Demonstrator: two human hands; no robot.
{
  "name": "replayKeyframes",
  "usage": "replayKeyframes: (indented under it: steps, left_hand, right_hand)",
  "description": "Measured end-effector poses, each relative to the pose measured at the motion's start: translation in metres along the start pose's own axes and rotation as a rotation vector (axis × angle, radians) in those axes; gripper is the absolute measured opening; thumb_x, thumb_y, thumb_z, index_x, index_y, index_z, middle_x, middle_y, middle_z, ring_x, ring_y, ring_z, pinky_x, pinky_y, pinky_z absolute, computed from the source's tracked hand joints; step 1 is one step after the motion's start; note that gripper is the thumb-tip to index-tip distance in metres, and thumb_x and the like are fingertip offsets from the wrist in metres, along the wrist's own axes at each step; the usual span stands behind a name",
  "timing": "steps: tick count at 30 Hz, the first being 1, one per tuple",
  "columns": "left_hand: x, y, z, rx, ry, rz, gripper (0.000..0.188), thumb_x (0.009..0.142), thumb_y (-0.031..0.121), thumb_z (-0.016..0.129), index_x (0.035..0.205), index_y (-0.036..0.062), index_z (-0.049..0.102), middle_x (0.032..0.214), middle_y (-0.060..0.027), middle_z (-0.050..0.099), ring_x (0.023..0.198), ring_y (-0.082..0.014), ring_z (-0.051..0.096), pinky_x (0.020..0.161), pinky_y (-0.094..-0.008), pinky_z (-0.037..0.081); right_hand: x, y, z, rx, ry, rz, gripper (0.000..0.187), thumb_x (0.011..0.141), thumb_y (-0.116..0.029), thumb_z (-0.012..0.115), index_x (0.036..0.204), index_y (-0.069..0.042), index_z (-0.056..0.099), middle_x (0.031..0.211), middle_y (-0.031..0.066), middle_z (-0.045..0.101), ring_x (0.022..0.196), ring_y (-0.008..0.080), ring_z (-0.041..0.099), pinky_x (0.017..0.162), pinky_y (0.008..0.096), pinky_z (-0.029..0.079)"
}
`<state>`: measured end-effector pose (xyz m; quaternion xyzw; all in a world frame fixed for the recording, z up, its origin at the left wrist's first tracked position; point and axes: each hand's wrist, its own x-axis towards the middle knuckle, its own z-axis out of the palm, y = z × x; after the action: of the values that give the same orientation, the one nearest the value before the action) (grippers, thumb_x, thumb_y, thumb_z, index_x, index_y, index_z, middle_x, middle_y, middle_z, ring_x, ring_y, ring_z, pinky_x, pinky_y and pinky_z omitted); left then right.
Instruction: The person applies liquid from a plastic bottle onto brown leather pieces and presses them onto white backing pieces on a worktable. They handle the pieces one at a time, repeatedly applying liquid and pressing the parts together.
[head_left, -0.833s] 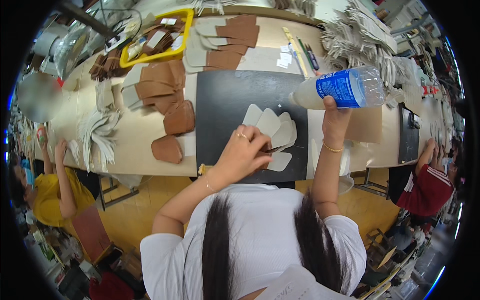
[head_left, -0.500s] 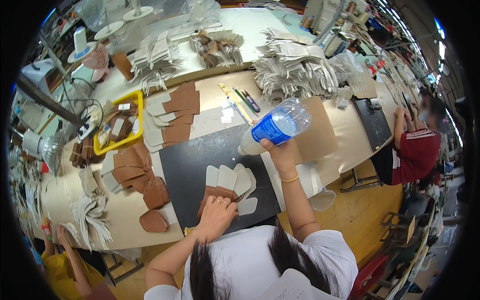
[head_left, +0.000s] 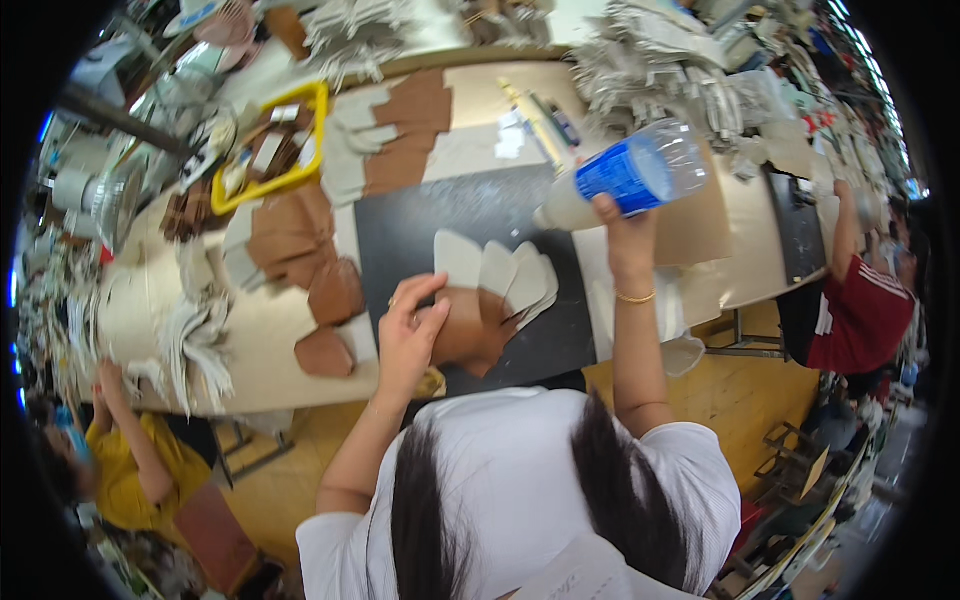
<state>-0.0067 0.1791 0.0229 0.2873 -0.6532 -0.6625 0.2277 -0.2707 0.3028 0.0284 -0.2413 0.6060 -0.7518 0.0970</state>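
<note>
Over the table slants a clear, blue-labelled bottle.

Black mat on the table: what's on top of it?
A spread of brown and pale pieces, the left hand at its left edge, plus a white scrap. Covered: the black mat beneath the spread, and most of the lower pieces.

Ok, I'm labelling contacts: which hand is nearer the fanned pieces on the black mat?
Left hand, at the left edge of the fanned pieces; the right hand holds a bottle farther off to their right.
</note>
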Motion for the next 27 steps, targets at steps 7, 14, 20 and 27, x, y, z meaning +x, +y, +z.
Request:
replayKeyframes:
  steps: [7,14,20,27]
  left_hand:
    - [-0.001,0.004,0.004,-0.209,-0.033,-0.095,0.043,0.089,0.004,0.063,0.131,-0.0010,0.052,0.122,-0.0067,0.048,0.078,-0.0058,0.058,0.071,-0.0206,0.047]
    - [0.015,-0.017,0.020,0.368,-0.088,-0.186,0.064,0.080,0.015,0.077,0.135,0.0001,0.047,0.098,-0.0059,0.059,0.063,-0.0076,0.051,0.063,-0.0201,0.045]
    - [0.022,-0.016,0.030,0.401,-0.092,-0.163,0.064,0.075,0.019,0.080,0.129,-0.0004,0.053,0.080,-0.0026,0.058,0.064,-0.0074,0.048,0.063,-0.0233,0.044]
    - [0.025,-0.010,0.019,0.377,-0.067,-0.114,0.030,0.073,0.017,0.079,0.085,-0.0038,0.060,0.071,-0.0097,0.051,0.064,-0.0192,0.048,0.060,-0.0312,0.042]
  right_hand:
    - [0.002,-0.012,0.008,0.033,-0.115,-0.002,0.073,0.078,-0.032,0.080,0.132,-0.002,0.040,0.119,0.0145,0.059,0.113,0.0320,0.060,0.101,0.0424,0.045]
    - [0.001,-0.007,0.004,0.043,-0.079,0.029,0.075,0.078,-0.030,0.081,0.132,-0.002,0.039,0.119,0.0174,0.059,0.113,0.0318,0.060,0.101,0.0432,0.045]
    - [-0.001,0.001,0.002,0.045,-0.048,0.026,0.073,0.078,-0.025,0.081,0.133,-0.002,0.039,0.118,0.0183,0.060,0.112,0.0321,0.061,0.100,0.0419,0.046]
    - [-0.006,-0.004,0.003,-0.054,0.061,0.101,0.058,0.075,-0.023,0.084,0.120,0.000,0.055,0.114,0.0075,0.061,0.104,0.0171,0.057,0.092,0.0325,0.048]
